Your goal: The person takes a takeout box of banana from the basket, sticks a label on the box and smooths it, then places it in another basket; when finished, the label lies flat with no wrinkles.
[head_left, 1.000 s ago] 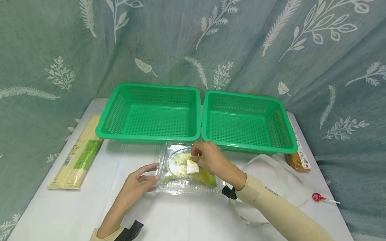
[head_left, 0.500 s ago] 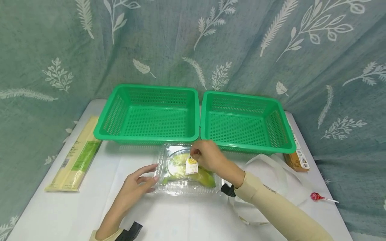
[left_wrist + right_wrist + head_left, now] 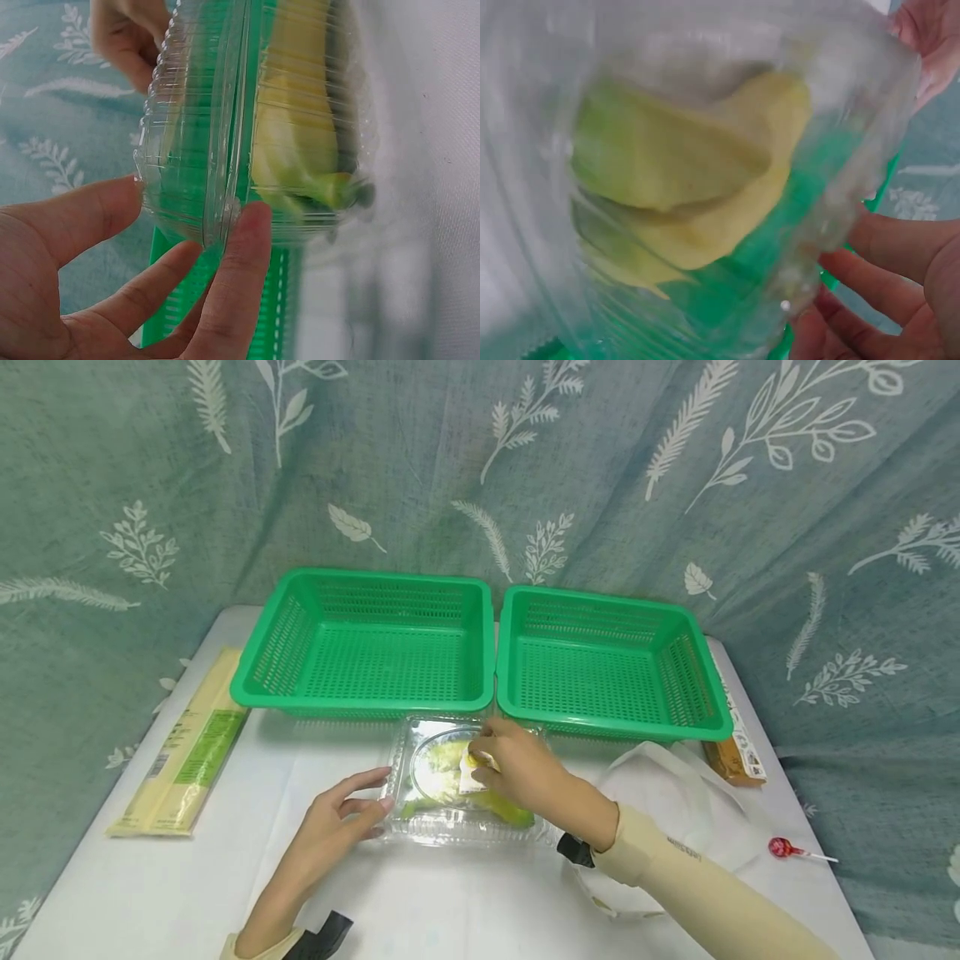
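Note:
A clear plastic clamshell box (image 3: pixel 420 835) lies closed with yellow-green bananas (image 3: pixel 510 812) inside. On its lid is a white label (image 3: pixel 471 777) with a yellow picture, partly covered by my right hand (image 3: pixel 525 768). Bent fingers of that hand touch the lid at the label; in the right wrist view the right hand (image 3: pixel 900 292) has its fingers apart against the plastic. My left hand (image 3: pixel 341 818) touches the box's left edge. Seen in the left wrist view, the left hand (image 3: pixel 150 292) has spread fingertips resting along the rim.
Two green baskets (image 3: pixel 367 703) (image 3: pixel 615 724) stand side by side behind the box. A long pale packet (image 3: pixel 180 752) lies at left. On the right are a white bag (image 3: pixel 660 785), a brown-and-white box (image 3: pixel 735 760) and a red lollipop (image 3: pixel 780 847).
My right hand has shifted slightly toward me over the label, its fingers less tightly together, covering more of the label's right side. My left hand has stayed at the box's edge.

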`<state>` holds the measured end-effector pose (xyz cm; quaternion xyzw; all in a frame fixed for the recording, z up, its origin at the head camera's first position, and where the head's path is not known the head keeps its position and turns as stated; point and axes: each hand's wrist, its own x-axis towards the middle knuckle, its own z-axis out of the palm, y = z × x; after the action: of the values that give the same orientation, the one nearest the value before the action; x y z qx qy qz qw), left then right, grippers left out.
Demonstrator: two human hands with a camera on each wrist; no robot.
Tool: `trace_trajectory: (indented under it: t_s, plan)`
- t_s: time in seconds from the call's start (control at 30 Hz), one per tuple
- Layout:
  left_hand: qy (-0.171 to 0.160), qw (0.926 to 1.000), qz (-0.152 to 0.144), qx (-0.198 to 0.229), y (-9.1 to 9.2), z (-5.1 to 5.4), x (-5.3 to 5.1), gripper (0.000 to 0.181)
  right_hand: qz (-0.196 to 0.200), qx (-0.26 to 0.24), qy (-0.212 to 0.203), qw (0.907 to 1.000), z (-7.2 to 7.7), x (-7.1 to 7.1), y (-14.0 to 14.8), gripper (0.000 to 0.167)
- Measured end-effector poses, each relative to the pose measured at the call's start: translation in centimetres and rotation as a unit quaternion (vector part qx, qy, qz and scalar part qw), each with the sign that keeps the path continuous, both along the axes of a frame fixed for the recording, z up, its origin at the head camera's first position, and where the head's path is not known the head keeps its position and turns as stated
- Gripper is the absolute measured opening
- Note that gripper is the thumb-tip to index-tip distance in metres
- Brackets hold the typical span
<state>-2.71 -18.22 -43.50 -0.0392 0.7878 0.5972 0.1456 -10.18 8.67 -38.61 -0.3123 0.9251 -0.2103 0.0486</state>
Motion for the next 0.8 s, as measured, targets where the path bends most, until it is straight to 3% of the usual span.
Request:
trace_trajectory:
  t_s: [0.57,0.8]
  plan:
    - [0.001,1.0,-0.002,0.003,0.0,0.0,0.1,0.057,0.016,0.015,0.064,0.9977,-1.1,2.0,0.8,0.044]
    - [0.004,1.0,-0.002,0.002,0.0,0.0,0.0,0.058,0.02,0.044,0.066,0.9967,-1.4,2.8,1.0,0.051]
